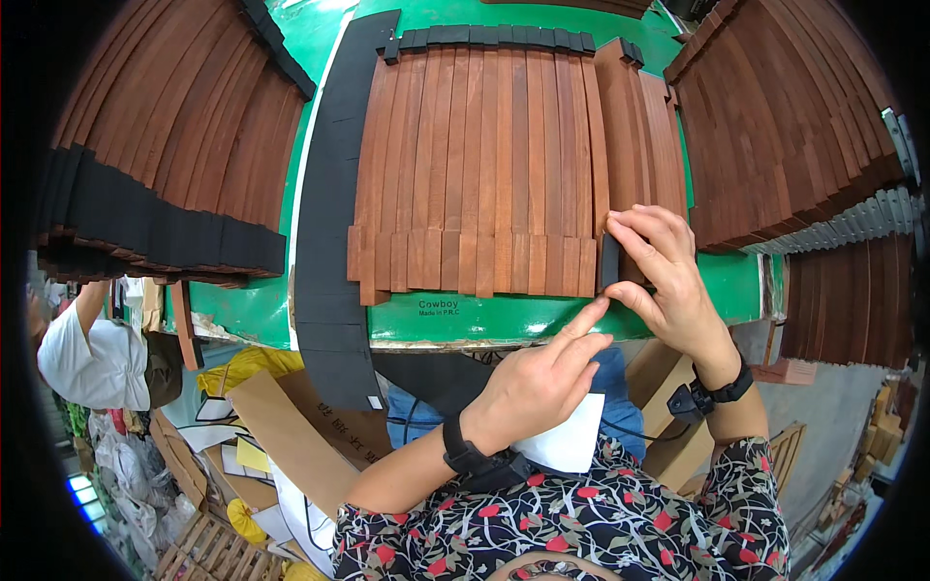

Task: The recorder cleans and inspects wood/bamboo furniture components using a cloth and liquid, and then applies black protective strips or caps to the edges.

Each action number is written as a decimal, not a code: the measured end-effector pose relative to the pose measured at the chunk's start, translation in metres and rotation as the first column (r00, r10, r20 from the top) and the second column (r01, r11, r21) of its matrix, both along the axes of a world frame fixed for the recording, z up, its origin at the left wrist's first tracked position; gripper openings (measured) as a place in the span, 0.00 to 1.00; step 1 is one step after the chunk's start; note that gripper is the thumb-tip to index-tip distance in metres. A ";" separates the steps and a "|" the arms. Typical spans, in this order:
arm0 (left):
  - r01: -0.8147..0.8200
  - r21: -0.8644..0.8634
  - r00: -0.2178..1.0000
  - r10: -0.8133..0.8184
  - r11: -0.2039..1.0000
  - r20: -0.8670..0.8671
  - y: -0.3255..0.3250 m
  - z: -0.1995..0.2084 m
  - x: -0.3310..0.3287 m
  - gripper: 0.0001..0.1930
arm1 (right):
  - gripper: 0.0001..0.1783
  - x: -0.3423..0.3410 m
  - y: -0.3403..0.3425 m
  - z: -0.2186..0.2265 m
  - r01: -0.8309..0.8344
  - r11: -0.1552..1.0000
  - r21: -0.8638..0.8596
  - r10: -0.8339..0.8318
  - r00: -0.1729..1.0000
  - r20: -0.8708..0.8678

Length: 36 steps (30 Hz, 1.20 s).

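A narrow black pad (609,259) lies along the near end of a wooden slat (601,174) at the right side of a row. My right hand (664,276) grips it, fingertips at its far end and thumb at its near end. My left hand (538,373) reaches in from below, its index finger stretched to the pad's near corner, beside the right thumb. The other left fingers are loosely bent and apart; its thumb is hidden. Reddish-brown slats (475,165) stand side by side, with black caps (494,37) on their far ends. Left of them lies a long black strip (334,194) marked into sections.
Capped slats are stacked at the left (203,126), and more slats at the right (775,126) near metal brackets (843,225). The green tabletop (523,315) ends just before me. Below it are cardboard (300,421) and white paper (567,436). Another person's white sleeve (92,353) shows far left.
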<state>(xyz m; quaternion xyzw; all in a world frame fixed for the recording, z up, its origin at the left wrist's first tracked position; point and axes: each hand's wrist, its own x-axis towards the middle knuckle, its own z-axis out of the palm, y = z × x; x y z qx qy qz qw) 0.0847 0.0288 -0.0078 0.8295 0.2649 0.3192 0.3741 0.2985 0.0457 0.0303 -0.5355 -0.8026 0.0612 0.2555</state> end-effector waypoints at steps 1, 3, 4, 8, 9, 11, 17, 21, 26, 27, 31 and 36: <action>-0.003 0.006 1.000 0.003 1.000 0.002 0.000 0.000 0.000 0.17 | 0.35 0.001 0.000 0.000 -0.001 1.000 -0.002 0.001 1.000 0.003; -0.004 0.011 1.000 0.004 1.000 0.004 0.000 0.000 0.000 0.17 | 0.35 0.001 0.000 0.000 -0.001 1.000 -0.003 0.001 1.000 0.005; -0.003 0.015 1.000 0.003 1.000 0.008 0.000 0.001 0.001 0.17 | 0.35 0.001 0.000 0.001 -0.002 1.000 -0.005 0.002 1.000 0.004; 0.000 0.019 1.000 0.000 1.000 0.006 0.001 0.002 0.001 0.15 | 0.35 0.002 -0.001 0.001 -0.009 1.000 -0.008 0.009 1.000 -0.008; -0.001 0.019 1.000 0.001 1.000 0.005 0.001 0.001 0.001 0.15 | 0.35 0.002 -0.001 0.000 -0.010 1.000 -0.008 0.010 1.000 -0.010; 0.001 -0.005 1.000 -0.001 1.000 -0.001 0.000 0.001 0.001 0.17 | 0.35 0.000 -0.001 -0.001 -0.010 1.000 -0.009 0.010 1.000 -0.019; 0.008 -0.028 1.000 -0.008 1.000 -0.004 0.000 0.002 0.002 0.18 | 0.36 0.001 -0.001 0.001 -0.009 1.000 -0.025 0.009 1.000 -0.024; 0.013 -0.045 1.000 -0.014 0.999 -0.010 0.001 0.001 0.002 0.17 | 0.35 0.000 -0.002 0.003 0.001 0.999 -0.051 -0.002 1.000 -0.017; 0.013 -0.039 1.000 -0.013 0.999 -0.004 0.001 0.000 0.002 0.17 | 0.36 -0.006 -0.005 0.011 0.051 0.992 -0.113 -0.042 0.995 0.087; 0.013 -0.039 1.000 -0.014 0.999 -0.004 0.001 0.000 0.003 0.17 | 0.36 -0.007 -0.006 0.012 0.052 0.992 -0.113 -0.042 0.995 0.087; -0.008 0.010 1.000 0.008 1.000 0.018 0.000 -0.001 0.004 0.14 | 0.36 -0.012 -0.008 0.016 0.086 0.988 -0.130 -0.063 0.983 0.171; 0.000 -0.042 1.000 0.000 0.999 0.002 -0.001 0.000 0.003 0.16 | 0.35 -0.016 -0.010 0.019 0.111 0.983 -0.143 -0.077 0.972 0.220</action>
